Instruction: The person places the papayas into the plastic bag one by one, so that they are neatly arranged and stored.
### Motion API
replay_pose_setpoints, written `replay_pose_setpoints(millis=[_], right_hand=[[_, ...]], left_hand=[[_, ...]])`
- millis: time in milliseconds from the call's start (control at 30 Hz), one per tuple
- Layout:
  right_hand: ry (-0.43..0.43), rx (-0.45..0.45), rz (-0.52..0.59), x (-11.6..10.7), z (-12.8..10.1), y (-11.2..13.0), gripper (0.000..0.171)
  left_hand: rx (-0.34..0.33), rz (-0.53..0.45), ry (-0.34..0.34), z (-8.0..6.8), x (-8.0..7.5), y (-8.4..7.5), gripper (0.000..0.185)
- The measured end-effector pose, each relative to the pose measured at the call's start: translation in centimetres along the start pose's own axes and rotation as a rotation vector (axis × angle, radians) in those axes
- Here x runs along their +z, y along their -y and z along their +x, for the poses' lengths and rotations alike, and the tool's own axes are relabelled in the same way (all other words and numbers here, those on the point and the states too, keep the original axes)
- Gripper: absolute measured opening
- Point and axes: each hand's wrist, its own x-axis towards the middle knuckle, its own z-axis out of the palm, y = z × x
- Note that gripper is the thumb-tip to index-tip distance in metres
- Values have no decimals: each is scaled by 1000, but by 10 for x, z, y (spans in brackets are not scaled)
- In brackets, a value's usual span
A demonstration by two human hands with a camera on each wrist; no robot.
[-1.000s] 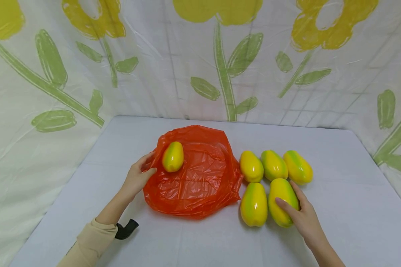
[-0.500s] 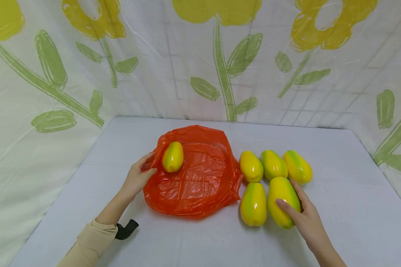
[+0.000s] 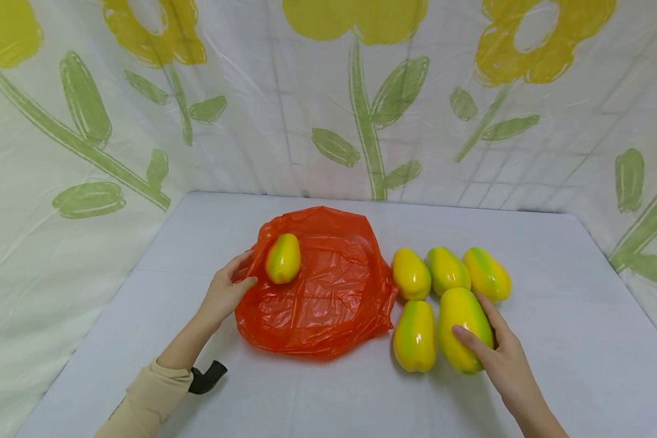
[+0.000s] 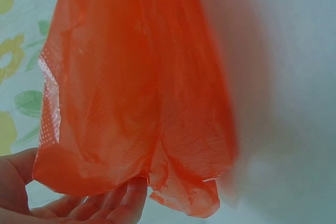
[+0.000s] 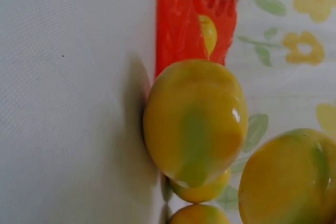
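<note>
A red plastic bag [image 3: 328, 292] lies spread with its mouth facing up, and one glossy yellow-green papaya [image 3: 283, 258] sits inside near its left wall. My left hand [image 3: 230, 292] holds the bag's left rim. In the left wrist view, the fingers [image 4: 123, 203] pass behind the bag's edge. On the right, my right hand [image 3: 504, 353] grips another papaya [image 3: 462, 331], thumb on top and fingers round its far side. This papaya stands a little off the table in the right wrist view, beside a lying papaya [image 5: 194, 124]; the gripping fingers are out of that view.
Three papayas form a row behind, the left one [image 3: 412, 274] close to the bag's right edge. Another papaya [image 3: 415, 336] lies just left of the gripped one. A black curved piece [image 3: 208, 377] shows by the left sleeve. A flowered curtain [image 3: 252, 121] encloses the white table [image 3: 328, 401].
The papaya in my right hand has risen slightly from the table and shifted a touch away from me. My left hand and the bag stay as they were.
</note>
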Motion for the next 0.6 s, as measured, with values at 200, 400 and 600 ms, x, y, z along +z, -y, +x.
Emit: replay_pose_setpoints(millis=[200,400,600], right_hand=[[0,-29,34,3,0,1,83],[-3,-44,32,6,1,4,84],[0,-70,21,10,2,10,83]], left_hand=[[4,5,1,0,0,1,55],[5,5,0,1,1,3,55],[13,3,-3,1,1,3,55]])
